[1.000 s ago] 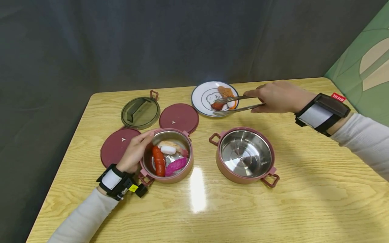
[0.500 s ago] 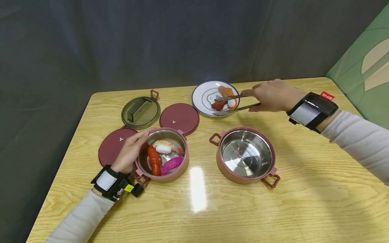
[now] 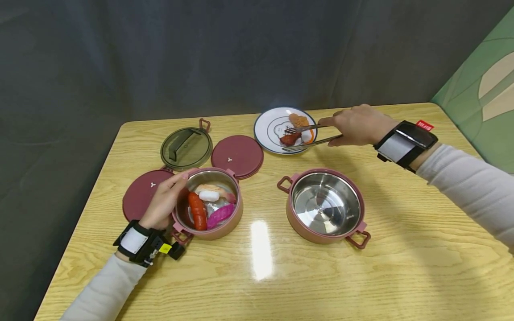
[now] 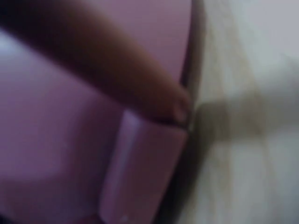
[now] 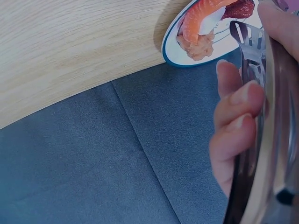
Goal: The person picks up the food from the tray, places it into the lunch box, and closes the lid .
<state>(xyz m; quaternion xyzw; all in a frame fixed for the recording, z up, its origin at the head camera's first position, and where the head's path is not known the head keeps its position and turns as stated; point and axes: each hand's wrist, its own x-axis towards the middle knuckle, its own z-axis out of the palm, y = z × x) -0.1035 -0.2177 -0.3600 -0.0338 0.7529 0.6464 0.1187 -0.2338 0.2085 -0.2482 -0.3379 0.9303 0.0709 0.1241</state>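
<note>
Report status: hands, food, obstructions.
Left hand grips round pink metal pot. Right hand holds silver metal tongs, spread. Glossy red food piece between tips. Possible snag: orange sushi beside it on round white plate.

A wood-grain table (image 3: 305, 276) carries two pink pots (image 3: 233, 226) (image 3: 309, 235), a white plate (image 3: 267, 129), maroon discs (image 3: 238, 151) (image 3: 140, 196) and a see-through lid (image 3: 188, 148).

The surface (image 3: 321, 285) is yellow with wavy wood grain. Toward its far edge, the plate (image 3: 265, 127) is white, blue-rimmed, dark linework inside; the tongs (image 3: 317, 142) are silver. Nearer the left edge, the pot (image 3: 232, 223) is pink outside, silvery inside, the sausage (image 3: 197, 211) orange-red, the glass lid (image 3: 194, 155) olive, the flat disc (image 3: 138, 196) maroon, marked white.
</note>
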